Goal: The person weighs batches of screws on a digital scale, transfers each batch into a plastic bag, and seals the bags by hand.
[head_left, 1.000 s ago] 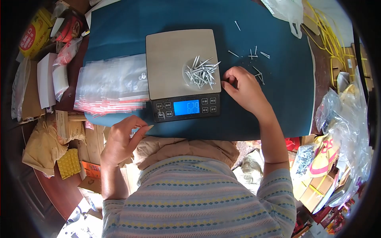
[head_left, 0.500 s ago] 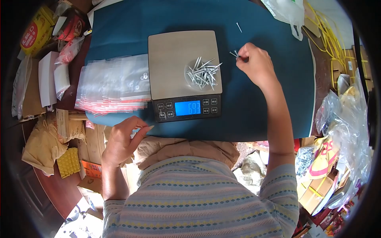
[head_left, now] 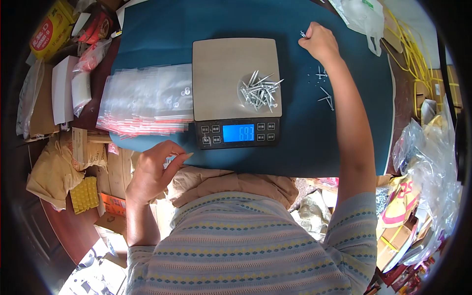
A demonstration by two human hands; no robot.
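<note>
My right hand [head_left: 320,43] is closed on screws at the upper right of the table, their ends showing at the fingertips. Several loose screws [head_left: 326,98] lie on the cloth beside my right forearm. A scale [head_left: 231,78] stands at the middle, its blue display reading 693. On its plate, at the right, a small clear dish holds a heap of silver screws [head_left: 258,92]. Near the table's front edge is my left hand [head_left: 160,164], thumb and fingers pinched together; what they hold, if anything, is too small to name. Clear zip bags [head_left: 147,101] lie overlapped left of the scale.
A dark teal cloth [head_left: 305,152] covers the table. Boxes and packets, including a white box [head_left: 64,88], stand along the left. A white plastic bag [head_left: 361,19] lies at the upper right corner, with yellow straps [head_left: 405,54] and clear plastic wrap [head_left: 437,172] beyond the right edge.
My right hand has moved from beside the scale to the upper right, picking up screws on the way. The display went from 629 to 693. My left hand has kept its pinch.
</note>
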